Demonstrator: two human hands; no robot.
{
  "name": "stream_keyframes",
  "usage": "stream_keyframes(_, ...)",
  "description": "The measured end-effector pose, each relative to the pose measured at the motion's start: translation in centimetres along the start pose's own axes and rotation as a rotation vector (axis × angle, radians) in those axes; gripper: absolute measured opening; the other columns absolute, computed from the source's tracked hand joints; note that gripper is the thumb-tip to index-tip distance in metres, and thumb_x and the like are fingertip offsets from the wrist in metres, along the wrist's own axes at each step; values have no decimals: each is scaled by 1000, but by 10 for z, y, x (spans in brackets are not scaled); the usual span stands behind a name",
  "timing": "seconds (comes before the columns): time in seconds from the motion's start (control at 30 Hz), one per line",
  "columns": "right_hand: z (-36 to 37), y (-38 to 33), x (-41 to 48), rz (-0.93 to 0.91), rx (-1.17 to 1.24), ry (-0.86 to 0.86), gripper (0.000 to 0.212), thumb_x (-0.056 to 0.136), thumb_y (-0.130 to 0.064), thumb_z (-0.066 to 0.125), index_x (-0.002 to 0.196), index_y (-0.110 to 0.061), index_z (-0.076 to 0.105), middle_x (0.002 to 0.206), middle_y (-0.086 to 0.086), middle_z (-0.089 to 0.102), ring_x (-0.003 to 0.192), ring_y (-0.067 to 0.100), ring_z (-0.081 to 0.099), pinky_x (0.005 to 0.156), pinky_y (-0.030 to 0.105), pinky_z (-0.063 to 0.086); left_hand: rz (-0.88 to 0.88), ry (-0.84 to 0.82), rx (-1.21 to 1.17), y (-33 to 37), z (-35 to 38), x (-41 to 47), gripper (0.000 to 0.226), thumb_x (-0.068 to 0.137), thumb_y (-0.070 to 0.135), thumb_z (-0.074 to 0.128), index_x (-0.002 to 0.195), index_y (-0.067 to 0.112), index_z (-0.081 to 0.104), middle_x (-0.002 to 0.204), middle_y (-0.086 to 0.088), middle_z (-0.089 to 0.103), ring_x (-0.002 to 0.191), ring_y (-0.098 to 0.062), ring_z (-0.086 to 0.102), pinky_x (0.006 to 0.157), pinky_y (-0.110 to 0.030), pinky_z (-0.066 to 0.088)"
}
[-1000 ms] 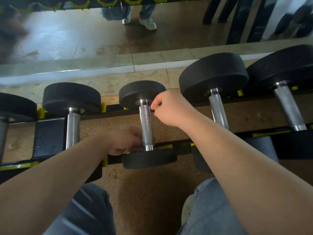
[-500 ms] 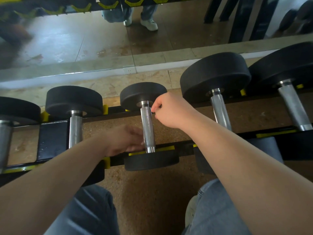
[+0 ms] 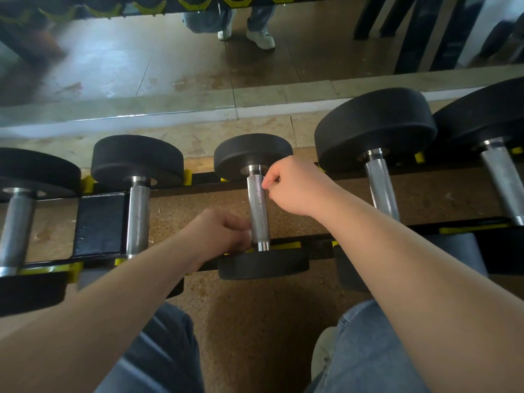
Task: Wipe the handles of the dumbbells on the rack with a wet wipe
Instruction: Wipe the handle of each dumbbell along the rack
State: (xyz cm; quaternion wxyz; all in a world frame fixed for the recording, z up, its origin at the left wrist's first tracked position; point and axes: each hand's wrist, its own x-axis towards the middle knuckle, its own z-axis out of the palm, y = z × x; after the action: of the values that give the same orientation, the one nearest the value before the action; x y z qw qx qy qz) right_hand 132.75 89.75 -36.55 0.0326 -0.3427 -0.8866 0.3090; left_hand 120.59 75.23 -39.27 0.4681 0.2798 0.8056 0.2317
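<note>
Dumbbell handle (image 3: 257, 211) — between left-hand fingers (image 3: 242, 236) and right-hand fingers (image 3: 268, 182).

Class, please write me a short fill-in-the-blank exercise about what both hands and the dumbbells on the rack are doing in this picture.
1. Both hands touch the ___ dumbbell, counting from the left.
2. The left hand is at the handle's ___ end.
3. The right hand is at its ___ end.
4. The dumbbell heads are ___ in colour.

Missing words: third; near; far; black
</note>
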Motion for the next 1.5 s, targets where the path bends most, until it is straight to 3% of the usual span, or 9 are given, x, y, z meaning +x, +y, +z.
stream_keyframes(0.07, 3, 0, 2, 3, -10, -7, 25, 98, -12, 58, 111, -23, 77, 106, -3, 71, 98, 14, 65, 88, 33, 56, -26, -7, -7, 3, 0, -3, 17, 92, 13, 73, 102, 25, 78, 103, 4, 76, 96, -13, 71, 90, -35, 56)
stream_keyframes(0.27, 0, 2, 1, 6, 4, 19, 26, 98, -12, 58, 111, -24, 77, 108, -5, 71, 99, 12, 64, 87, 30, 52, -6, 242, -775, 20, 0, 29, 22, 93, 4, 69, 114, 12, 73, 113, -9, 75, 102, -19, 74, 92, -35, 61)
stream_keyframes(0.4, -3, -1, 0, 19, -17, 10, 25, 98, -12, 58, 111, -23, 76, 107, -3, 72, 97, 13, 66, 88, 33, 55, 14, 253, -642, 21, -1, 27, 16, 93, 14, 73, 108, 16, 76, 107, -5, 77, 98, -16, 74, 86, -31, 61)
stream_keyframes(0.6, -1, -6, -1, 87, -110, -134, 25, 98, -16, 53, 113, -19, 73, 104, 3, 72, 97, 20, 68, 91, 42, 58, -8, -12, 66, 4, -3, -13, 7, 94, 28, 72, 97, 25, 77, 93, 4, 75, 86, -11, 68, 71, -25, 49)
stream_keyframes(0.93, -7, -8, -11, -102, 150, -169, 41, 93, -33, 72, 134, -31, 64, 107, -9, 75, 88, -1, 66, 65, 11, 43, 146, -22, -809, 15, -8, 4, 20, 94, 12, 69, 113, 8, 73, 105, -9, 79, 95, -15, 76, 73, -23, 59)
stream_keyframes(1.1, -4, 1, -1, 37, 141, 61, 19, 97, -23, 66, 114, -23, 76, 103, -8, 69, 97, 7, 63, 68, 12, 40, 49, 178, -638, 9, -2, 18, 28, 101, 25, 62, 129, 22, 66, 115, -1, 74, 107, -17, 70, 89, -37, 57)
stream_keyframes(1.2, 3, 0, 4, 165, 183, 100, 27, 101, -20, 61, 126, -22, 71, 123, -2, 68, 104, 14, 63, 80, 21, 48, 0, -33, -726, 4, 4, 23, 35, 105, 32, 56, 137, 19, 61, 122, -8, 73, 112, -25, 71, 100, -46, 56)
stream_keyframes(1.37, 9, -4, 5, 334, 39, -293, 16, 100, -19, 60, 112, -15, 69, 95, 6, 67, 69, 17, 60, 60, 29, 52, -50, -164, -646, 0, -2, 18, 29, 106, 26, 54, 128, 10, 64, 112, -15, 77, 104, -30, 75, 93, -45, 59)
stream_keyframes(1.5, 7, -7, -5, 411, -16, -692, 6, 93, -11, 68, 96, -16, 69, 91, 4, 68, 71, 14, 54, 53, 22, 46, -64, -227, -496, -6, -11, 13, 30, 107, 23, 51, 118, 4, 71, 109, -16, 78, 104, -28, 75, 93, -40, 57)
